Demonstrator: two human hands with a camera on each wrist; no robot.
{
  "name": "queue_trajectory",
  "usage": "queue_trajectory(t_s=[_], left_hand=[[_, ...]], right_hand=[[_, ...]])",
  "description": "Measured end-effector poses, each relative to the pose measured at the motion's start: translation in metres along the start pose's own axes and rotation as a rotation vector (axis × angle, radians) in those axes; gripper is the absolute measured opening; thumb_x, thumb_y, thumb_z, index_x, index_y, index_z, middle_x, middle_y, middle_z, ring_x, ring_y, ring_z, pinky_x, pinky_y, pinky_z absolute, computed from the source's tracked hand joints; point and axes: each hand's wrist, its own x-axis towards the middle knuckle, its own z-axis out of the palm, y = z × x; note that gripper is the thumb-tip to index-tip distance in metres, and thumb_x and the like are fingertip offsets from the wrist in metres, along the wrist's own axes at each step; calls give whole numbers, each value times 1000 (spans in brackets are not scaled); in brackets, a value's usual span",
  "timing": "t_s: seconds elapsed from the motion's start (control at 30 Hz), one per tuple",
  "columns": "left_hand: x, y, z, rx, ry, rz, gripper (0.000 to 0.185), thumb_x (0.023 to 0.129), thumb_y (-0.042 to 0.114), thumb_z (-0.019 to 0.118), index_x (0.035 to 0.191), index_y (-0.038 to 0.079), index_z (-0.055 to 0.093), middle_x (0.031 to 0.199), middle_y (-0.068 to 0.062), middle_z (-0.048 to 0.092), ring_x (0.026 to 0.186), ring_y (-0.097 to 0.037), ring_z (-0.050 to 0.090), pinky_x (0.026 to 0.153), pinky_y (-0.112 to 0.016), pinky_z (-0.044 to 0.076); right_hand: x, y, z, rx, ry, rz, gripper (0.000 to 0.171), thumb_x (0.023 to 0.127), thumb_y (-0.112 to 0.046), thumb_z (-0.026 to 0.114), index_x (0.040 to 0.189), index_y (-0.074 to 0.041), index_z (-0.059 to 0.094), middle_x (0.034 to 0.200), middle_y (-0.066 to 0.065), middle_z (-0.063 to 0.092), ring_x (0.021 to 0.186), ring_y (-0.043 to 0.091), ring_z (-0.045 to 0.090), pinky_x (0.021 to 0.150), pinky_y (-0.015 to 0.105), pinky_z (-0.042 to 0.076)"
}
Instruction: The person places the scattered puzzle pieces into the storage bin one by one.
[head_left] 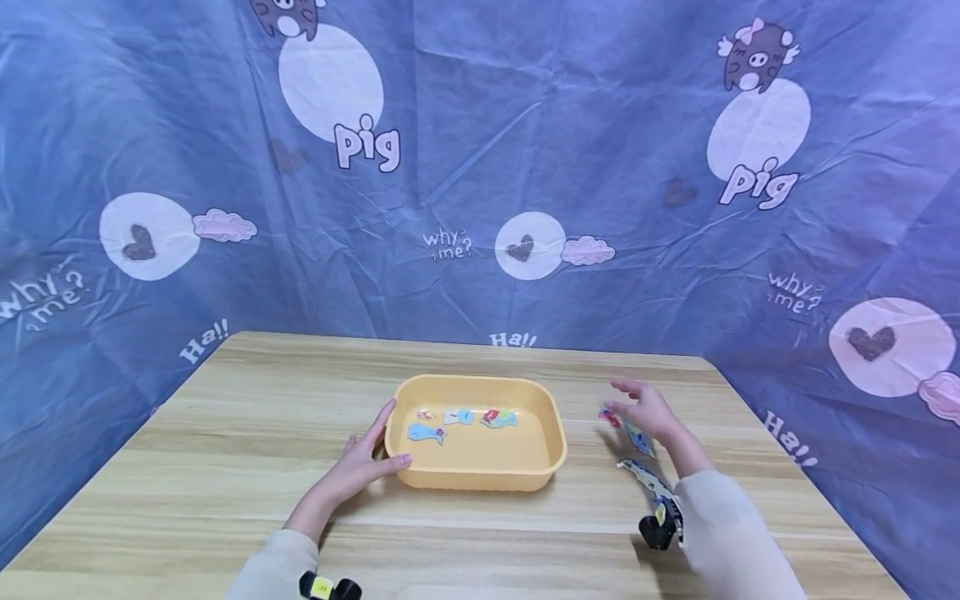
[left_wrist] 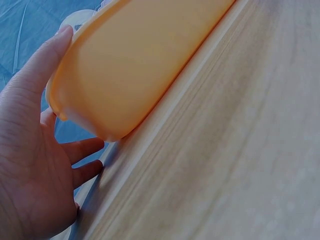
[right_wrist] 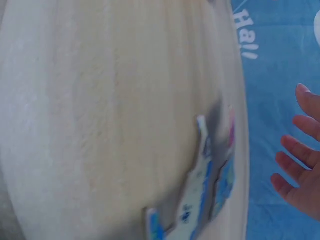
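My left hand (head_left: pixel 362 461) rests against the left end of a shallow yellow plastic tray (head_left: pixel 480 481), its fingers spread and its thumb over the front corner of the rim. In the left wrist view, the straight fingers (left_wrist: pixel 85 150) lie beside the outer wall. To the right of the tray, my right hand (head_left: pixel 649 410) hovers over flat printed pieces with nothing in its fingers. Beneath or near it lie a red piece (head_left: pixel 610 417), a blue patterned piece (head_left: pixel 640 439) and a pale long piece (head_left: pixel 647 478); the right sleeve partly hides the last.
In the tray lie a blue fish-shaped piece (head_left: pixel 425 432), a white and blue piece (head_left: pixel 458 416), a red and green piece (head_left: pixel 499 418) and a small reddish piece (head_left: pixel 426 414). The wooden table (head_left: pixel 300 400) ends at a blue printed curtain (head_left: pixel 465 167).
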Motion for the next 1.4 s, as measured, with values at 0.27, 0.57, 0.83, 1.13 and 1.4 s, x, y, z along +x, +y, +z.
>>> queue_trajectory(t_s=[0.27,0.57,0.83,1.13,1.4], left_hand=[[0,3,-2,-11,-10,-6,87,76,34,63,139,27,3,139,-12,17,127,-26,9,95,-49,-17],[-1,3,-2,-7,-5,0,87,77,33,63,140,23,4,139,-12,18,127,-28,8,95,-49,-16],[0,2,-2,-1,-3,-3,87,77,33,63,140,24,4,139,-11,18,127,-27,8,95,-49,-16],[0,4,-2,-12,-3,-6,87,77,33,63,140,22,5,139,-12,18,127,-27,9,95,-49,-16],[-1,3,-2,-11,-6,-11,87,77,33,63,140,25,4,139,-14,18,127,-27,10,95,-49,-16]], right_hand=[[-4,15,3,-2,-29,60,48,83,-11,56,119,16,39,119,34,39,108,47,34,88,52,32],[-4,31,10,32,-45,147,50,81,-11,59,120,15,39,121,34,36,110,48,32,91,51,28],[-5,36,15,37,-66,205,56,80,-16,61,122,12,38,121,35,35,110,47,32,91,52,27],[-4,41,19,17,-17,163,50,78,-13,63,117,12,46,120,34,36,110,48,30,92,54,25],[-7,46,21,-44,12,83,45,76,-13,65,111,11,52,115,33,40,105,47,35,89,54,28]])
